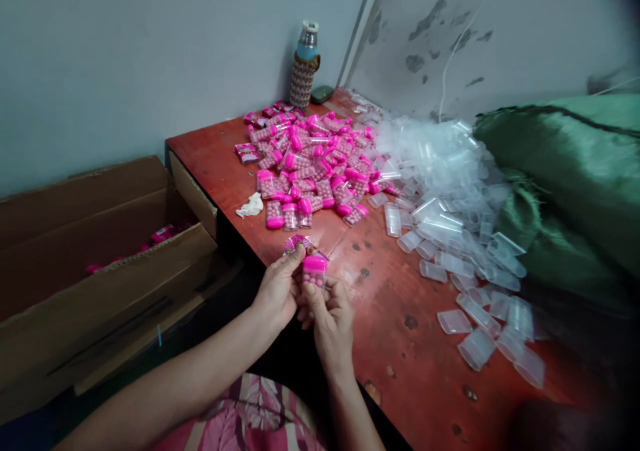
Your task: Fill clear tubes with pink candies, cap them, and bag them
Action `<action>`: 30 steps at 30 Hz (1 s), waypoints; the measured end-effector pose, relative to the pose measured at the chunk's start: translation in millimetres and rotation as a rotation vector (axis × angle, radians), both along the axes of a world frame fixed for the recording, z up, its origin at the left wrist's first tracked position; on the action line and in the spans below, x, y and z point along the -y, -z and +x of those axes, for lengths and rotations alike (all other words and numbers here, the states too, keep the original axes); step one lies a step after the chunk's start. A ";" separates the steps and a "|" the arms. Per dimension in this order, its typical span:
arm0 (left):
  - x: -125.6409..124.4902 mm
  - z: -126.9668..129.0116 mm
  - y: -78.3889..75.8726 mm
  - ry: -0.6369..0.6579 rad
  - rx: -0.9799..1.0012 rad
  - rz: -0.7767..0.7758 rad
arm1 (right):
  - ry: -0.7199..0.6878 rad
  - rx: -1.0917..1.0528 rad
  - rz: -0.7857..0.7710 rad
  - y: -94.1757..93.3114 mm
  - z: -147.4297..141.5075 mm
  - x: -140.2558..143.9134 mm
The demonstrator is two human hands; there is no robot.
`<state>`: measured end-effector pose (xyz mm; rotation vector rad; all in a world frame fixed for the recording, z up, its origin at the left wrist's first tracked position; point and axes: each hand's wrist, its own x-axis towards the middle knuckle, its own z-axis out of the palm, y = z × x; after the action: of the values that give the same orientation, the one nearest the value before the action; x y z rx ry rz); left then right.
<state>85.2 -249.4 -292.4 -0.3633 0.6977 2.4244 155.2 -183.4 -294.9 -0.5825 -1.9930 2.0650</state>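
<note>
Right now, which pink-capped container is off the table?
The one held in both hands, by the near table edge; the other filled ones lie in the pile farther back.

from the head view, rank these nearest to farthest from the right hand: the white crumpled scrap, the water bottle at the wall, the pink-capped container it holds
1. pink-capped container: gripped by the right hand, with the left hand on it too.
2. white crumpled scrap: on the red table, up and to the left, beside the pile of filled containers.
3. water bottle: far back against the wall.
</note>
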 end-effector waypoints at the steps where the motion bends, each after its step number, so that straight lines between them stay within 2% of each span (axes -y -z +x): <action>1: 0.2 -1.1 -0.7 0.002 -0.010 0.008 | 0.006 -0.008 -0.013 -0.3 0.0 -0.8; 8: 3.2 -9.6 2.1 -0.139 0.077 0.062 | 0.079 -0.013 0.041 -1.9 1.7 -5.6; 17: -1.1 -6.6 -0.3 -0.096 0.138 0.101 | 0.079 0.000 0.050 3.0 3.5 -4.6; 24: -0.9 -6.2 -1.8 -0.027 0.166 0.062 | 0.082 0.003 0.052 3.8 4.2 -3.8; 30: -4.4 0.3 -4.3 -0.058 0.041 0.016 | 0.085 -0.008 0.022 4.7 1.8 -5.1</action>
<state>85.5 -245.0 -288.1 -0.4310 0.6586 2.4688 156.9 -178.3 -299.6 -0.6416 -1.9489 1.9905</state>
